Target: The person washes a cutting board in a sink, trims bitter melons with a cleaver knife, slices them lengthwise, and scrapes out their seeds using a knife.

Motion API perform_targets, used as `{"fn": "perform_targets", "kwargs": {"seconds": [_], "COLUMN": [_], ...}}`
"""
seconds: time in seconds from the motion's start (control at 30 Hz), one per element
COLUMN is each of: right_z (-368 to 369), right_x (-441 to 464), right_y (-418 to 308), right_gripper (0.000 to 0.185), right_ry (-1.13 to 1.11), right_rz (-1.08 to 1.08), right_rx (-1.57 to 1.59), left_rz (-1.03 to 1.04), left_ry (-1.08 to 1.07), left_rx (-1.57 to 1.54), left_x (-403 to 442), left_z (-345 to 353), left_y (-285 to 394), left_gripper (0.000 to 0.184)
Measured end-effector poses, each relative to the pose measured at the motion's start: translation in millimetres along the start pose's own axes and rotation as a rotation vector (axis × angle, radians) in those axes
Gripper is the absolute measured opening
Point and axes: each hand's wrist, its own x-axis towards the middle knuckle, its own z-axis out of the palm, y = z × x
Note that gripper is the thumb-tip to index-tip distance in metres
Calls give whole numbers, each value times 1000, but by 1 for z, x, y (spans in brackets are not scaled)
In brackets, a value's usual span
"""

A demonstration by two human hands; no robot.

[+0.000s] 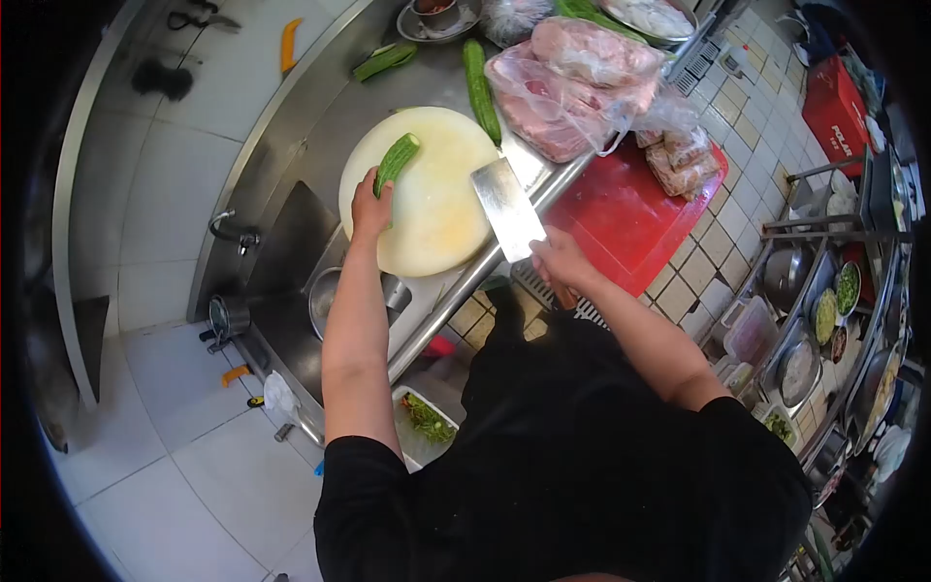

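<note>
A round white cutting board [441, 209] lies on the steel counter. On its left part is a piece of zucchini [398, 163] with a pale cut end facing away from me. My left hand [371, 206] is closed around the near end of this piece. My right hand [562, 260] grips the handle of a cleaver [508, 207]. The broad blade is over the right edge of the board, apart from the zucchini piece. Another, longer zucchini [481, 92] rests just past the board, and green vegetable pieces [384, 61] lie at the back of the counter.
Bagged raw meat [582, 82] sits at the counter's far right. Beyond the counter edge is a red board [621, 228] with wrapped packages [679, 160]. A sink with a faucet [236, 231] is at left. Below stands a bin of green scraps [427, 419]. Shelves with bowls [800, 369] line the right.
</note>
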Motion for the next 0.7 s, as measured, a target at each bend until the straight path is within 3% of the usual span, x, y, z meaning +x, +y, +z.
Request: {"fn": "perform_targets", "kwargs": {"seconds": [0.03,0.1,0.23,0.33,0.7], "right_z": [1,3,9,16,36], "right_x": [-1,0,31,56,72], "right_y": [-1,-13,-24,-26,-53], "right_gripper": [13,13,20,23,25], "right_ry": [6,90,151,165,259], "right_rz": [9,-86,-125,-132,-140], "right_rx": [10,50,158,143,84], "left_rz": [15,41,204,109,111], "left_ry": [-54,-124,-47,-39,4], "left_rx": [70,-71,14,-18,-63], "left_x": [-2,-13,-51,-58,-68], "left_z": [9,23,33,36,40], "left_y": [1,4,22,17,27], "left_gripper": [52,50,35,29,26]}}
